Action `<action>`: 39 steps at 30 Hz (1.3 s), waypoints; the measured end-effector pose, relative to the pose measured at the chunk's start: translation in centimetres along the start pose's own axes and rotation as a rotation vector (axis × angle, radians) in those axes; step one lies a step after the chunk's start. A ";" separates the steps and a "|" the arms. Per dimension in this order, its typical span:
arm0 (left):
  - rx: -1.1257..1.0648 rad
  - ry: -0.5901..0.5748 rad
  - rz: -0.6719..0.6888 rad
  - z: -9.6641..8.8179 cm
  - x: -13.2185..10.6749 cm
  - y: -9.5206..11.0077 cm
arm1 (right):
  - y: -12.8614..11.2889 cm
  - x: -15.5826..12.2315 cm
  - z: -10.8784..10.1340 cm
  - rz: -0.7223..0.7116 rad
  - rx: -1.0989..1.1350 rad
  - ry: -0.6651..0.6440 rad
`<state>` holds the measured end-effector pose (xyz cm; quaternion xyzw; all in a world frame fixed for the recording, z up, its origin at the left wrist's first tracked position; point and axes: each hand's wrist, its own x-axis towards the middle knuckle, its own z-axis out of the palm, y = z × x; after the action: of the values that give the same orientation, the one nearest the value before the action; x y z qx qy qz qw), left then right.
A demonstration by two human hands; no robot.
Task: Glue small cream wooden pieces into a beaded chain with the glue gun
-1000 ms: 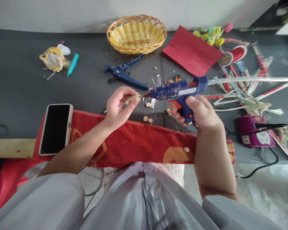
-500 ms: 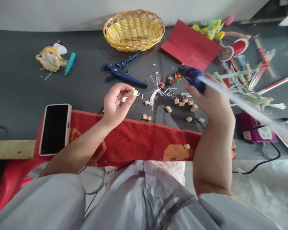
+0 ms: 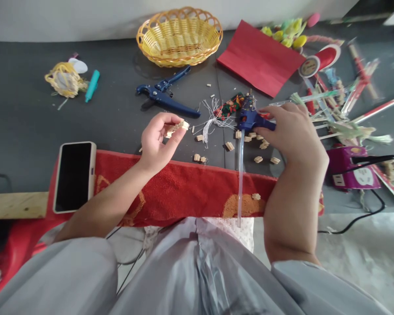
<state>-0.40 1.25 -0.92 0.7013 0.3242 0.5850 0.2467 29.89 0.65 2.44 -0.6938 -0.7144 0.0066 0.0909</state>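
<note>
Between the thumb and fingers of my left hand (image 3: pixel 159 142) is a small cluster of pale straw pieces (image 3: pixel 184 125). My right hand (image 3: pixel 290 133) is closed around the handle of a blue glue gun (image 3: pixel 248 118), which is turned on its side low over the table. A long clear glue stick (image 3: pixel 240 175) sticks out of its back toward me, over the red towel (image 3: pixel 184 192). The gun's tip is beside a floral cloth piece (image 3: pixel 230 107) and a bundle of white threads (image 3: pixel 210 124). Several short straw bundles (image 3: pixel 230 146) are scattered between my hands.
Blue cutters (image 3: pixel 167 98) lie in front of a yellow wicker basket (image 3: pixel 180 57). Red paper (image 3: pixel 259 59), a red ribbon spool (image 3: pixel 321 60) and a purple power socket (image 3: pixel 351 168) with a black cord are on the right. At left are a phone (image 3: pixel 75 177) and a teal marker (image 3: pixel 92 86).
My right hand has turned the glue gun, so its glue stick swings from pointing right to pointing toward me. My left hand keeps its grip on the straw cluster, almost unmoved.
</note>
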 end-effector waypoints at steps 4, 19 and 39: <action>0.024 -0.033 -0.008 0.0 -0.1 0.1 | -2.7 -0.3 -1.3 0.039 0.002 0.021; 0.089 -0.073 -0.064 0.1 -0.3 0.6 | -10.4 -0.9 1.7 -0.455 0.124 -0.144; 0.080 -0.086 -0.131 0.1 -0.3 0.7 | -8.4 -1.5 -0.4 -0.410 0.935 -0.385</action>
<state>-0.21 0.58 -0.64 0.7124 0.3816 0.5236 0.2697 21.70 -1.20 3.77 -0.4123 -0.7596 0.4325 0.2567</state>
